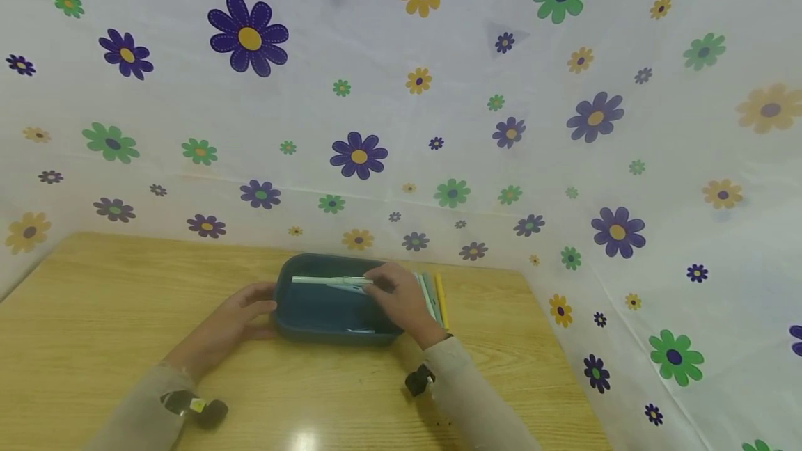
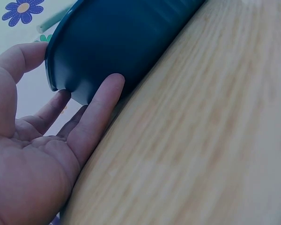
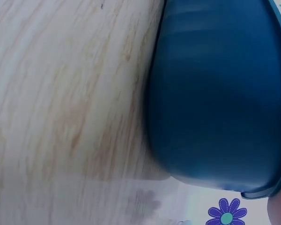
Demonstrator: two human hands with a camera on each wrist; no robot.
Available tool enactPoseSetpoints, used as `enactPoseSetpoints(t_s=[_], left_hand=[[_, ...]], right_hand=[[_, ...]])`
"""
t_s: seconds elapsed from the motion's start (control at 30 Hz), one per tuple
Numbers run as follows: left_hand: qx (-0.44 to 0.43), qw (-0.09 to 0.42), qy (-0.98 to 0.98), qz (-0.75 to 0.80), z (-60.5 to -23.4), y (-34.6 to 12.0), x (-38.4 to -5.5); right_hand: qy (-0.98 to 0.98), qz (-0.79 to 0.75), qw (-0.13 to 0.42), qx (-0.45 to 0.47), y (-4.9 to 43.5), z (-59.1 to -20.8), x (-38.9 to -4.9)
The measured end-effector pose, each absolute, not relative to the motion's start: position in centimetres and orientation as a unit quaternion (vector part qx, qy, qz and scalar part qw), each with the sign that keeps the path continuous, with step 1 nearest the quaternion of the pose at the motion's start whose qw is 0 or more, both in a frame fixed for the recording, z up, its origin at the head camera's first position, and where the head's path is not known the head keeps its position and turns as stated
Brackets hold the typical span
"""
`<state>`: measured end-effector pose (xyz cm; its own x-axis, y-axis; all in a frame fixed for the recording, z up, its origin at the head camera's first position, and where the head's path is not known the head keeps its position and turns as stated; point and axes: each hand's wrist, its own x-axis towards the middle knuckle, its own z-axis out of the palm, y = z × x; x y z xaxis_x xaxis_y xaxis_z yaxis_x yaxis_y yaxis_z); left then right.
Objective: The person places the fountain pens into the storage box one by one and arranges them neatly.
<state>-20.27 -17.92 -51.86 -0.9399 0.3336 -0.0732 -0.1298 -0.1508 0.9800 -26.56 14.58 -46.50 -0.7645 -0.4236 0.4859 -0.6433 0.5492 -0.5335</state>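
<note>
A dark blue plastic bin [image 1: 313,336] stands on the wooden table. My left hand [image 1: 241,312] is at its left end, the thumb at the rim and the fairly straight fingers against the outer wall in the left wrist view. Above the bin's opening, my right hand [image 1: 401,298] pinches a pale green pen [image 1: 319,280] by its right end. The pen lies nearly level, pointing left, and its far end shows over the rim in the left wrist view. A light blue pen-like item [image 1: 347,289] is below it inside the bin. The right wrist view shows mostly the bin's outer wall [image 3: 215,103].
Right of the bin lie several slim pens, among them a yellow one [image 1: 441,298] and a grey-green one [image 1: 431,287], partly behind my right hand. A flower-printed white sheet [image 1: 388,33] hangs behind and to the right of the wooden table [image 1: 156,284].
</note>
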Motion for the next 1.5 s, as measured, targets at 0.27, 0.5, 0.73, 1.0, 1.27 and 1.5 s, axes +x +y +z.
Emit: enactPoseSetpoints(t_s=[0.27, 0.5, 0.73, 1.0, 1.27, 1.5], left_hand=[[0.079, 0.15, 0.629, 0.758, -51.8, -17.9, -20.4], [0.08, 0.153, 0.626, 0.76, -52.0, -18.0, -20.4], [0.083, 0.155, 0.619, 0.765, -52.2, -18.0, -20.6], [0.087, 0.153, 0.629, 0.758, -51.9, -17.9, -20.5], [0.091, 0.154, 0.632, 0.754, -51.8, -18.0, -20.4], [0.082, 0.161, 0.628, 0.757, -52.2, -18.2, -20.6]], right_hand=[[-0.872, 0.357, 0.147, 0.301, 15.1, -46.0, -26.2], [-0.866, 0.369, 0.152, 0.301, 15.9, -46.1, -26.3], [-0.87, 0.365, 0.158, 0.292, 16.9, -45.8, -26.3], [-0.878, 0.375, 0.138, 0.264, 18.3, -45.3, -26.2], [-0.873, 0.362, 0.164, 0.282, 19.8, -44.6, -25.9], [-0.881, 0.363, 0.16, 0.257, 21.1, -44.3, -25.8]])
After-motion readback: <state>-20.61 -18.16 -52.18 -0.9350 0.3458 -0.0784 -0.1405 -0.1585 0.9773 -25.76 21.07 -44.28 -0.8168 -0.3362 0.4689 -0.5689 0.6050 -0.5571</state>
